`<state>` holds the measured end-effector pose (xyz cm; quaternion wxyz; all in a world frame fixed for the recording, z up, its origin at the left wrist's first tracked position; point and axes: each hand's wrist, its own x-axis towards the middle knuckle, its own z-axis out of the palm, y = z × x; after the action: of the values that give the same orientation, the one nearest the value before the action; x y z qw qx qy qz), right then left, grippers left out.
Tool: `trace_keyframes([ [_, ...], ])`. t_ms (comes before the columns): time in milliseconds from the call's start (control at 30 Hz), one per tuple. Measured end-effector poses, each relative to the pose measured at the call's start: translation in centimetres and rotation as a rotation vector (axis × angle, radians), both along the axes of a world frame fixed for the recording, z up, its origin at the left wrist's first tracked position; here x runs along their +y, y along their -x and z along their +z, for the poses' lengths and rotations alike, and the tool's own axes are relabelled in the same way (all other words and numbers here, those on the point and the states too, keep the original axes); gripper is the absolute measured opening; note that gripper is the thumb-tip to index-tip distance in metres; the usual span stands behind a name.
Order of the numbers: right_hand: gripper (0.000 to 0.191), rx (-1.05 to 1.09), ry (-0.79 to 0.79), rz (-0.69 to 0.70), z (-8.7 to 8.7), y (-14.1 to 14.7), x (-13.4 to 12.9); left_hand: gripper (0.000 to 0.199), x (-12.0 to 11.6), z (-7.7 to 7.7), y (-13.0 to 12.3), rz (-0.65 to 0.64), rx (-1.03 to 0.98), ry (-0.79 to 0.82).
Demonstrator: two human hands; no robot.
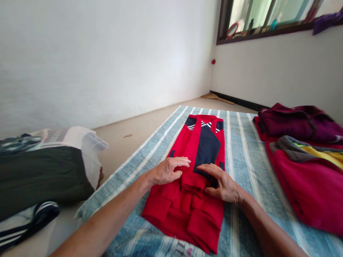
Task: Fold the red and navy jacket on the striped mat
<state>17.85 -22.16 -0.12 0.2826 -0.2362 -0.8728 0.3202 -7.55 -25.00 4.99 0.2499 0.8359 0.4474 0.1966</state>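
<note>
A red and navy jacket [184,210] with white stripes near its collar lies face down or folded inward, its sides and sleeves brought to the middle in a long narrow shape. My left hand [170,170] rests at its left side, fingers stretched and slightly bent toward the middle. Over the right side is my right hand [221,182], its thumb apart from the fingers, near a red cuff. Neither hand grips the cloth visibly. Beneath the jacket spreads a blue and white striped sheet [242,157].
Folded clothes are piled at the right: a maroon jacket [297,123] and a red garment [313,189] with grey and yellow parts. On the left are dark green clothing [45,175], a whitish plastic bag [89,142] and a striped garment [24,225]. White walls [107,57] and a window [257,19] stand behind.
</note>
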Motion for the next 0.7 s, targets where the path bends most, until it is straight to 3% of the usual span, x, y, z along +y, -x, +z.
trace_keyframes([
  [233,0.044,-0.007,-0.073,-0.091,-1.0,0.4,-0.1,0.061,-1.6,-0.9,-0.1,0.002,-0.013,0.048],
  [567,0.036,-0.040,-0.216,-0.137,-1.8,0.3,-0.3,0.048,-1.2,-2.6,-0.3,0.115,-0.129,0.006],
  [700,0.037,-0.067,-0.262,-0.121,-1.6,0.4,-0.4,0.035,-1.0,-3.6,-0.1,0.073,-0.178,-0.069],
])
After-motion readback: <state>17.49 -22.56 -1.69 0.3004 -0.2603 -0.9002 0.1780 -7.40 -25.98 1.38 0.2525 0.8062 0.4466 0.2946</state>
